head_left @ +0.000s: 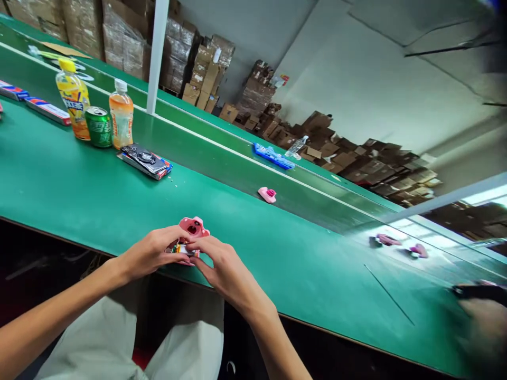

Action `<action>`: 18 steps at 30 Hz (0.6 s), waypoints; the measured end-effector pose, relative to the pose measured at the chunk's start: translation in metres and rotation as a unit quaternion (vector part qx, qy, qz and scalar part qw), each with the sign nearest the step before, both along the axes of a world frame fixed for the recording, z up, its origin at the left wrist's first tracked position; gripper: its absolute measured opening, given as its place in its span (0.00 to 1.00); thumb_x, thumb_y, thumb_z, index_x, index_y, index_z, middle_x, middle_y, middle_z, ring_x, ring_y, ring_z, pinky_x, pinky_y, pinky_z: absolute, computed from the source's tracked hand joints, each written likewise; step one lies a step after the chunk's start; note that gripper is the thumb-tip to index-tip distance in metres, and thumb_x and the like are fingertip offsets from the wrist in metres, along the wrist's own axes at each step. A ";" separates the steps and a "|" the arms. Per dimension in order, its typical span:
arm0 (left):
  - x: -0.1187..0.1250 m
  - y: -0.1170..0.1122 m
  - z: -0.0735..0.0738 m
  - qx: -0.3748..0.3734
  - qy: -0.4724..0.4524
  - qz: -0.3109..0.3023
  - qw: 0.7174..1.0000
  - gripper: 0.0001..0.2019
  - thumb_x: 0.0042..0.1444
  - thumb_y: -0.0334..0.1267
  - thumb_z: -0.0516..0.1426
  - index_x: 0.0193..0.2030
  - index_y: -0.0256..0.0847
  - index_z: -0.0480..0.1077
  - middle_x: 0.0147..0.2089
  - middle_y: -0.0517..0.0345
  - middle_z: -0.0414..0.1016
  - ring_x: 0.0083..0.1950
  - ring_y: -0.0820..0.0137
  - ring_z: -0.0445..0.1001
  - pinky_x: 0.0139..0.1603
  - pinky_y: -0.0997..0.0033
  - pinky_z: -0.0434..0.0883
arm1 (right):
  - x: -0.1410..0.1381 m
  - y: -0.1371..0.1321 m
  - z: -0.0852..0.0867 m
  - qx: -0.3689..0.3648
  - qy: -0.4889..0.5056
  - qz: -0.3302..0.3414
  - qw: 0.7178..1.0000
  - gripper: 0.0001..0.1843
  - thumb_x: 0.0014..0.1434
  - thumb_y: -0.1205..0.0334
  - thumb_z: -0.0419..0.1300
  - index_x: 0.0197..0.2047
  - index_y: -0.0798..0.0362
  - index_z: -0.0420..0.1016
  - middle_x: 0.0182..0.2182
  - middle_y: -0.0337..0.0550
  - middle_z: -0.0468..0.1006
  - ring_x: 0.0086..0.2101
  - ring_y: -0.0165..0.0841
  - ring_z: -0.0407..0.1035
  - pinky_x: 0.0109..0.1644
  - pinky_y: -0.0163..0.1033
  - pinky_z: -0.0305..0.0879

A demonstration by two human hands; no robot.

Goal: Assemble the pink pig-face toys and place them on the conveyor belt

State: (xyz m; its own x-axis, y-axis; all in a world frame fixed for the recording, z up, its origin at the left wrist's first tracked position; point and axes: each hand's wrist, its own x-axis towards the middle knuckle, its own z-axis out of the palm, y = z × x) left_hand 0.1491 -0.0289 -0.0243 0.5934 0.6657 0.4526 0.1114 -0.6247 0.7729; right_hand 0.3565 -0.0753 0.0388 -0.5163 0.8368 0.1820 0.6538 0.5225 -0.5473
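Observation:
Close to the table's front edge, a pink plastic toy shell (193, 227) with a round dark hole and light spots stands between my hands. Just below it is a small insert (182, 250) with white, green and orange parts, possibly electronics; fingers cover much of it. My left hand (160, 248) grips the toy from the left, fingers curled around its side. From the right, my right hand (214, 257) presses thumb and fingertips against the insert. How shell and insert join is hidden by the fingers.
A green conveyor (222, 158) runs behind the table, carrying a pink camera-shaped toy (268, 195) and a blue tray (273, 156). Drink bottles (121, 116), a green can (99, 127) and a phone (144, 158) on boxes stand left. A blurred person's hand (483, 322) is at right.

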 end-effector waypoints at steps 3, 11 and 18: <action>-0.002 -0.002 0.003 -0.009 -0.008 0.009 1.000 0.14 0.64 0.44 0.62 0.53 0.41 0.72 0.47 0.54 0.78 0.46 0.67 0.76 0.48 0.69 0.73 | -0.001 0.004 0.000 0.006 0.060 -0.025 0.998 0.11 0.64 0.72 0.62 0.46 0.50 0.79 0.45 0.41 0.84 0.46 0.34 0.78 0.54 0.40 0.72; -0.003 -0.002 0.001 -0.055 0.018 0.073 0.996 0.11 0.70 0.34 0.52 0.44 0.40 0.77 0.46 0.53 0.75 0.46 0.66 0.76 0.49 0.68 0.73 | 0.004 0.007 -0.014 0.042 0.124 -0.064 0.989 0.12 0.64 0.68 0.63 0.49 0.48 0.83 0.45 0.43 0.85 0.44 0.34 0.80 0.53 0.42 0.76; -0.002 -0.002 -0.003 -0.041 0.035 0.110 0.992 0.12 0.71 0.35 0.51 0.41 0.39 0.76 0.43 0.54 0.77 0.44 0.67 0.76 0.46 0.68 0.73 | 0.010 -0.009 -0.033 0.148 -0.053 -0.009 0.988 0.21 0.67 0.74 0.56 0.58 0.48 0.78 0.51 0.45 0.83 0.47 0.38 0.76 0.51 0.46 0.80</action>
State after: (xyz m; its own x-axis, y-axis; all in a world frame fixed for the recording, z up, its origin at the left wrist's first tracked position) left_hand 0.1475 -0.0314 -0.0273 0.4581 0.8152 0.3543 0.2933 -0.5149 0.8055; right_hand 0.3665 -0.0840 0.0054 -0.5315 0.7642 0.3653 0.7093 0.6373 -0.3013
